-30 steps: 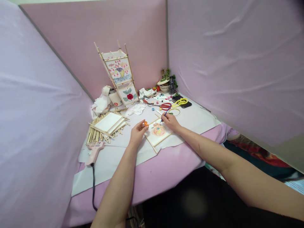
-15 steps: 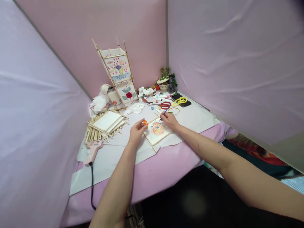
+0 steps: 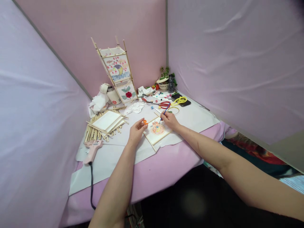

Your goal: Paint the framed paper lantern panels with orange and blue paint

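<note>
My left hand [image 3: 136, 130] pinches a small orange paint pot [image 3: 144, 122] with its lid flipped up, at the left edge of a white panel [image 3: 152, 136] framed with thin sticks. My right hand [image 3: 170, 121] is closed round a slim blue paintbrush [image 3: 167, 108], its tip pointing down at the panel. A white pen [image 3: 157, 110] also sticks out from the right fingers. Between the hands, the panel carries a round orange drawing [image 3: 157, 129] with yellow and blue in the middle. Whether the brush tip touches the surface I cannot tell.
At the back stands a tall stick-framed lantern [image 3: 121, 74] with painted sides. Left are stacked blank panels [image 3: 106, 121], bamboo sticks [image 3: 89, 134] and a pink glue gun [image 3: 92, 150]. Red-handled scissors [image 3: 164, 104], yellow scissors [image 3: 180, 101], a phone [image 3: 187, 103] and a bowl [image 3: 163, 85] lie beyond.
The paintbrush in my right hand has tilted slightly, its tip shifting a little over the panel. My left hand stays almost still with the orange pot.
</note>
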The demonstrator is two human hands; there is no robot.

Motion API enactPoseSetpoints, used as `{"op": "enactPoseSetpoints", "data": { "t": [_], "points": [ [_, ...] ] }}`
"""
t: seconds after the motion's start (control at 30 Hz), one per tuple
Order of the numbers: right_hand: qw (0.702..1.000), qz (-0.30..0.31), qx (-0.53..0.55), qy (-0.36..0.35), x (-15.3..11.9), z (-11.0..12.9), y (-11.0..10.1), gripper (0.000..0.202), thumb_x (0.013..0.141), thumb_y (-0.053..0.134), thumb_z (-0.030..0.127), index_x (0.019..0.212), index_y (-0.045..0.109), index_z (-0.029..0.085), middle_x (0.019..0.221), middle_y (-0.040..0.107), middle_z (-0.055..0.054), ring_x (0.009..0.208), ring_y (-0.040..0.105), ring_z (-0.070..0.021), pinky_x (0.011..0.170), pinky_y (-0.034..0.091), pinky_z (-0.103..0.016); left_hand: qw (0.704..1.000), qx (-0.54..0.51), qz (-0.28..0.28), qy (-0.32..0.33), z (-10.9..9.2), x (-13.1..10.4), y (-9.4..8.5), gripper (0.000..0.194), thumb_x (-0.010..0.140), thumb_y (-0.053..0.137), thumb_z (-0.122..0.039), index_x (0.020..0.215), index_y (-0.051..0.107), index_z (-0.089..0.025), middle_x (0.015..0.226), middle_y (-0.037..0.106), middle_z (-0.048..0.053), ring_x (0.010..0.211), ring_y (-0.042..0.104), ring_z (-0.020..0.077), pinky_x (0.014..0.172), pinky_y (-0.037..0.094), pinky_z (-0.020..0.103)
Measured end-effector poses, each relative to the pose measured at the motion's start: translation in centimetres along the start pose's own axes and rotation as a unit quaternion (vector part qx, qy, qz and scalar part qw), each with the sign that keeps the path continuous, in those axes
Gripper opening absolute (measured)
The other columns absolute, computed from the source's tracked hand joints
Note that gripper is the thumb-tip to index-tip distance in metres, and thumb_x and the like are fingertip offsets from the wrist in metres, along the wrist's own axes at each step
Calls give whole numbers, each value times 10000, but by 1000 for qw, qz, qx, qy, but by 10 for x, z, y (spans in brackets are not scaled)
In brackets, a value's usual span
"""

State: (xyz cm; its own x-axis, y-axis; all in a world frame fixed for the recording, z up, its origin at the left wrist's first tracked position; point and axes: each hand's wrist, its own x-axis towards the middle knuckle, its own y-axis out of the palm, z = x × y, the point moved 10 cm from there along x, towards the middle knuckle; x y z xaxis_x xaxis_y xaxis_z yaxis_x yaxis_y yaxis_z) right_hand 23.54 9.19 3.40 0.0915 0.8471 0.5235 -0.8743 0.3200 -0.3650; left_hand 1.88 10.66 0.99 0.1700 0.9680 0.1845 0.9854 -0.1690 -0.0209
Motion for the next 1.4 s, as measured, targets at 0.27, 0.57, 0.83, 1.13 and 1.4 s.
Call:
{"op": "enactPoseSetpoints", "data": {
  "t": [0.27, 0.57, 0.83, 1.13, 1.4],
  "points": [
    [998, -58, 33, -2, -1, 0, -13, 273, 917, 447, 403, 849, 610, 193, 708, 645, -11, 649, 581, -145, 658, 443, -258, 999, -10, -31, 15, -4, -1, -6, 590, 622, 826, -305, 1172, 683, -146, 888, 714, 56, 845, 669, 200, 882, 487, 393],
    [994, -83, 71, -25, 1, 7, -21, 325, 944, 429, 421, 981, 652, 188, 711, 651, -16, 601, 570, -139, 631, 464, -273, 995, -23, -93, 39, -23, -6, -28, 602, 633, 823, -329, 1192, 669, -167, 911, 689, 44, 905, 666, 211, 927, 475, 411],
    [988, -89, 114, -43, -5, 44, -45, 234, 933, 508, 389, 955, 648, 203, 823, 674, -39, 753, 617, -160, 688, 501, -281, 992, -44, -112, 35, -51, -35, -14, 553, 677, 816, -314, 1200, 673, -205, 907, 682, 27, 919, 651, 202, 906, 488, 371],
    [981, 94, 150, -82, -68, 72, -16, 262, 960, 488, 366, 1174, 591, 255, 965, 737, -50, 789, 687, -159, 708, 568, -302, 994, -81, -79, 6, -40, -108, 33, 468, 741, 776, -270, 1199, 683, -251, 915, 671, 29, 882, 636, 190, 811, 516, 328],
    [955, 216, 14, -203, -99, 86, 10, 653, 733, 772, 447, 1312, 519, 280, 1119, 692, -99, 995, 657, -261, 836, 553, -405, 998, -67, 22, -4, -38, -121, 63, 388, 744, 765, -234, 1127, 704, -237, 939, 690, 52, 892, 630, 209, 834, 502, 351]
  ]
}}
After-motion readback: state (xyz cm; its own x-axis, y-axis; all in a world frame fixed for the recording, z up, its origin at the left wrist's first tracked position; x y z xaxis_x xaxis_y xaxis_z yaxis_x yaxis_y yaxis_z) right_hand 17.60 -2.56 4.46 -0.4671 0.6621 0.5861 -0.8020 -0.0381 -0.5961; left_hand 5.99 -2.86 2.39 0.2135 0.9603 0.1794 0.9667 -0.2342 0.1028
